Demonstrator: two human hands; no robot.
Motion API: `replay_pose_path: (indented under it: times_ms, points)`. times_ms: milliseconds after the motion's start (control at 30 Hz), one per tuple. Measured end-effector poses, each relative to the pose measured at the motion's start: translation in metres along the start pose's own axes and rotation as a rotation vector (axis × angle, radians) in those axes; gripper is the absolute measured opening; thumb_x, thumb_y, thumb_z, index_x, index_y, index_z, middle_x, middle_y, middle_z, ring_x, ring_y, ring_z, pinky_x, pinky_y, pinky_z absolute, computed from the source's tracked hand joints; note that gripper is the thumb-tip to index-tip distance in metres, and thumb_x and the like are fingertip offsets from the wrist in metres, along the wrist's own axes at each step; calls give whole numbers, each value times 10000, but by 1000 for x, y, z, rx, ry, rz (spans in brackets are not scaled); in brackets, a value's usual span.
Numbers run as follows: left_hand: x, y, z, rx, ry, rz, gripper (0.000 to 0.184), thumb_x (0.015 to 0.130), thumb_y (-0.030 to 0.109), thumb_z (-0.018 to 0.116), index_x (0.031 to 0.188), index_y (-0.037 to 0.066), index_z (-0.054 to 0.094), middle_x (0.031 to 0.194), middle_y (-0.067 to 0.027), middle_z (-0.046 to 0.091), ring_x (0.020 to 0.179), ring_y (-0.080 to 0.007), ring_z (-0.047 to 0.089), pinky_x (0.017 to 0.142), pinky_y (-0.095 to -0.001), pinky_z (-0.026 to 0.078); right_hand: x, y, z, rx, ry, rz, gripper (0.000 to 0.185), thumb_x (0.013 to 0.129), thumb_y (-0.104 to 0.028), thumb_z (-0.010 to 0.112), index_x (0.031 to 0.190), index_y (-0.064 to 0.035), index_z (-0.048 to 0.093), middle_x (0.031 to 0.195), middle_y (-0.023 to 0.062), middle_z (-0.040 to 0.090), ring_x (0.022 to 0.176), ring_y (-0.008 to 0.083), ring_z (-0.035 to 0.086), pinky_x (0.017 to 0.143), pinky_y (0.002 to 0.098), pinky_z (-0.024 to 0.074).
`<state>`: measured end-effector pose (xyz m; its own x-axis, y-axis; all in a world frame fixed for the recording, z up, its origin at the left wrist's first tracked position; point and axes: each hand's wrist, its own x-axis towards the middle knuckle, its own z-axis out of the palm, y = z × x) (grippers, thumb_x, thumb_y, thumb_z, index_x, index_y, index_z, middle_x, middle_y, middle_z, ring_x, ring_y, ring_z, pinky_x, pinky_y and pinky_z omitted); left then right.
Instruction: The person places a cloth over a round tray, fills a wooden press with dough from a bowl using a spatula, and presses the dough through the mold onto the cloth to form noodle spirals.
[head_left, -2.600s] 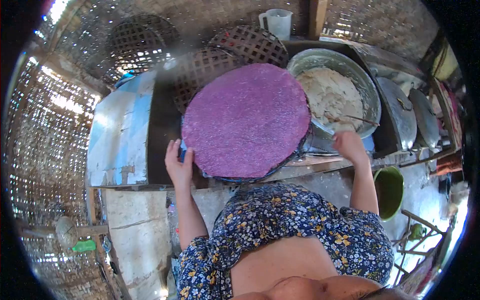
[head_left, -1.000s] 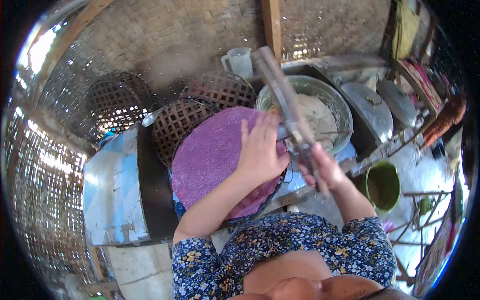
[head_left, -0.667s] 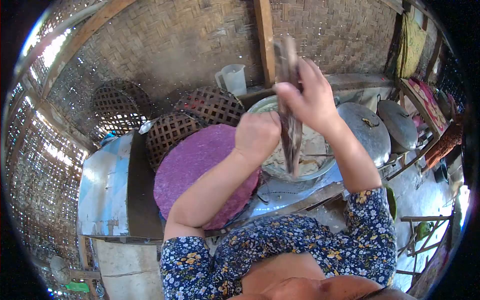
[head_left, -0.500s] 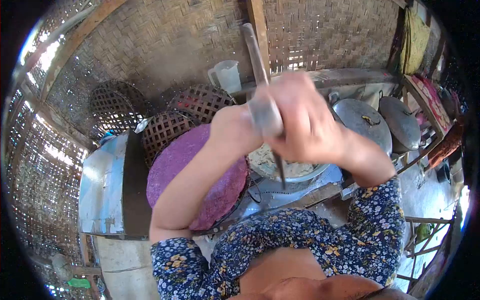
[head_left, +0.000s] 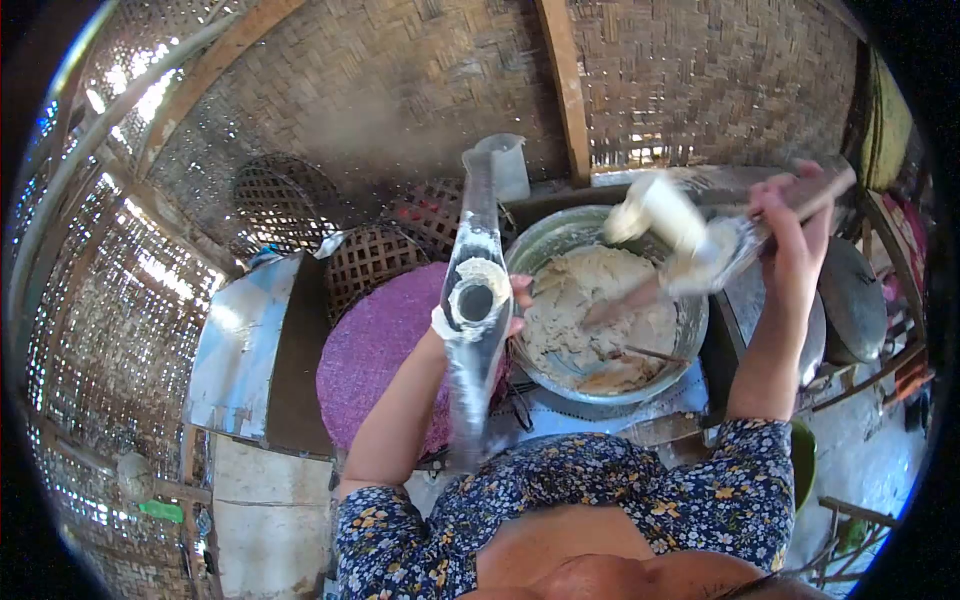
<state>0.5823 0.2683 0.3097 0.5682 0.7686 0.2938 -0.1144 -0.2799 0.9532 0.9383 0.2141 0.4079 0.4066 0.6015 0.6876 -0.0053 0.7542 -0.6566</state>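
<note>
Here: one long, dough-smeared holed tool (head_left: 478,255), its middle in the curled grip of the left hand (head_left: 519,292), before the purple round (head_left: 375,350); one blurred tool (head_left: 715,258), outer end clasped in the right hand (head_left: 796,242), above the basin (head_left: 600,397).

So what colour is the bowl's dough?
The dough is off-white, best seen in the head view.

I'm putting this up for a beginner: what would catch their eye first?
Probably the big round purple sheet, left of centre, partly hidden by the left forearm. Next, the wide basin of pale dough near the middle. The left hand grips a long tool with a dough-ringed dark circle; the right hand holds a blurred, dough-smeared piece by the basin's right side.
</note>
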Motion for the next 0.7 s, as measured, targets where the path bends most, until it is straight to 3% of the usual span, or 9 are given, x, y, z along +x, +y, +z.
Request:
replay_pose_path:
  times_ms: [33,67,200,300,400,467,500,600,700]
  points:
    - [6,-2,4,191,-136,270,495,733,42,644,1203,60,490,1139,-97,565,1049,-217,547,904,-368,414,0,7,-1,108,132,-86,485,733,11,555,1149,-15,308,809,81,510,723,169,514,684,299,432]
    - [17,-20,4,85,-281,541,589,721,73,668,1263,88,436,1304,-157,420,1202,-247,417,1006,-402,293,-3,13,3,174,215,-111,463,737,18,550,1133,-18,311,809,83,509,723,174,515,686,303,433]
    - [25,-9,20,-46,-282,419,631,686,153,710,1260,136,450,1397,-162,290,1320,-317,194,1064,-450,122,-29,32,23,315,450,-113,402,748,30,542,1075,-32,316,809,85,508,719,183,525,669,306,443]
    - [22,-9,17,-10,-254,411,614,686,146,707,1249,128,462,1392,-157,301,1310,-318,222,1061,-441,142,-47,51,24,357,556,44,398,749,27,546,1064,-43,313,807,80,512,702,178,537,606,294,452]
    - [6,-14,8,18,-133,230,595,630,111,743,1183,171,531,1355,-135,361,1260,-302,316,975,-438,310,-47,67,14,319,584,291,422,743,-43,582,1070,-120,327,779,68,561,653,122,524,445,232,342]
    - [11,-15,18,-101,-74,304,557,614,93,737,1135,162,554,1355,-133,363,1272,-322,294,973,-450,303,-49,70,16,335,576,302,404,742,-64,588,1051,-135,339,754,59,569,630,116,515,409,232,307]
    - [8,-1,30,-239,2,177,551,595,93,739,1111,164,560,1386,-140,311,1285,-335,269,995,-475,278,-53,65,22,348,567,294,377,747,-50,573,1037,-133,348,788,59,576,634,121,522,418,219,315]
    - [17,17,48,-365,47,306,510,602,80,697,1084,162,554,1422,-123,227,1288,-351,256,1019,-525,260,-78,72,45,477,408,314,300,813,-102,562,1032,-128,358,869,69,581,745,143,566,475,223,399]
    - [18,14,48,-481,166,441,431,707,93,595,1123,158,503,1258,-109,437,1232,-390,335,980,-560,330,-102,74,61,659,154,466,386,872,-211,541,1183,-105,338,1030,97,551,962,211,544,732,334,482]
